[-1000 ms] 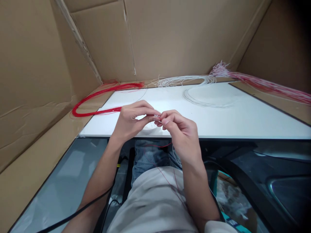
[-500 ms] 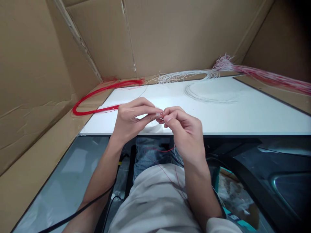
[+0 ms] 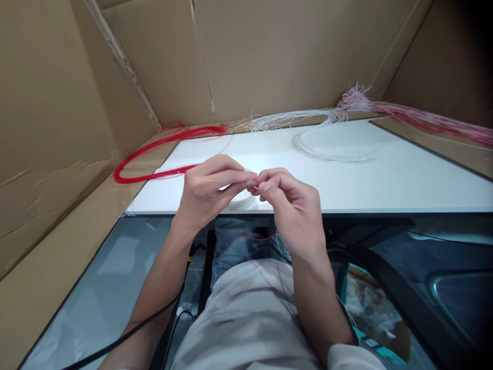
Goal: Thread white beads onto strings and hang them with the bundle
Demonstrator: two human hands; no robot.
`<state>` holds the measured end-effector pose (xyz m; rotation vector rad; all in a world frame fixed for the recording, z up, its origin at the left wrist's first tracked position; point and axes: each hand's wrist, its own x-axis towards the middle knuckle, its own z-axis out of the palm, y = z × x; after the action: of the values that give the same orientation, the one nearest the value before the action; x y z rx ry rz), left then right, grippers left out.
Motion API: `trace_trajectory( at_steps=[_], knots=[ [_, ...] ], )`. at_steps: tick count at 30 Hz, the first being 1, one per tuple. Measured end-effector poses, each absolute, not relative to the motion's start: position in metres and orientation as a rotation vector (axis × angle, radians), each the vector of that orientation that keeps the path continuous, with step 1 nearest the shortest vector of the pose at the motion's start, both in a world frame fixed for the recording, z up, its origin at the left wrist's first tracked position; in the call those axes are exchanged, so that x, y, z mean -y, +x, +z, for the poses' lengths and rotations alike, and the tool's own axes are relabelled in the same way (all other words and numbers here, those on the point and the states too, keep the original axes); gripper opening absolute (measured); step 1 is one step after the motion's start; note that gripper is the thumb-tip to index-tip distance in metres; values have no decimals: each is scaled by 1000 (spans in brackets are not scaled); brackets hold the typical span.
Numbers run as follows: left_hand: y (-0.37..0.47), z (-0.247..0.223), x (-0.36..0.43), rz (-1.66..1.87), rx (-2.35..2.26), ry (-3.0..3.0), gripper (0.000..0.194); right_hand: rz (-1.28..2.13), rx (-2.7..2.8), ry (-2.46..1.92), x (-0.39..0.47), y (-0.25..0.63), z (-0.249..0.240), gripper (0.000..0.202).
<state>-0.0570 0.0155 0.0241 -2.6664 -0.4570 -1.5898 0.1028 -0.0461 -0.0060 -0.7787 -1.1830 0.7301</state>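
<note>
Above the table's front edge, the fingertips of both hands meet. My left hand [image 3: 210, 187] is closed in a pinch on a small whitish, translucent piece [image 3: 250, 182], which looks like a connector housing; the fingers cover much of it. My right hand [image 3: 296, 205] pinches the ends of thin wires right against that piece, with a bit of red and white showing at the fingertips. Below the right hand, a red wire [image 3: 264, 239] and a white wire [image 3: 282, 249] hang towards the lap. Partly hidden behind the fingers stands a round white dish [image 3: 241, 202].
On the white board [image 3: 385, 185], a bundle of red wires [image 3: 127, 172] curves at the left. Loops of white wire [image 3: 327, 121] lie at the back, and a red-and-white wire bundle [image 3: 431, 121] at the right. Cardboard walls [image 3: 288, 51] enclose the table. A black cable [image 3: 127, 331] crosses the left forearm.
My left thumb and fingers have drawn slightly closer together, narrowing the gap between them. Both hands otherwise stay almost in place, fingertips still meeting at the small piece.
</note>
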Motion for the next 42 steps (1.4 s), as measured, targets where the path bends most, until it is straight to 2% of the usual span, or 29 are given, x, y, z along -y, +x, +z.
trace_trajectory(
  at_steps=[10,42],
  knots=[
    [-53,22,-21,-1560,335,-2515,4,673,1182,-775,45,101,-8,26],
    [-49,19,-17,-1505,366,-2463,3,448,1165,-862,46,95,-11,23]
  ],
)
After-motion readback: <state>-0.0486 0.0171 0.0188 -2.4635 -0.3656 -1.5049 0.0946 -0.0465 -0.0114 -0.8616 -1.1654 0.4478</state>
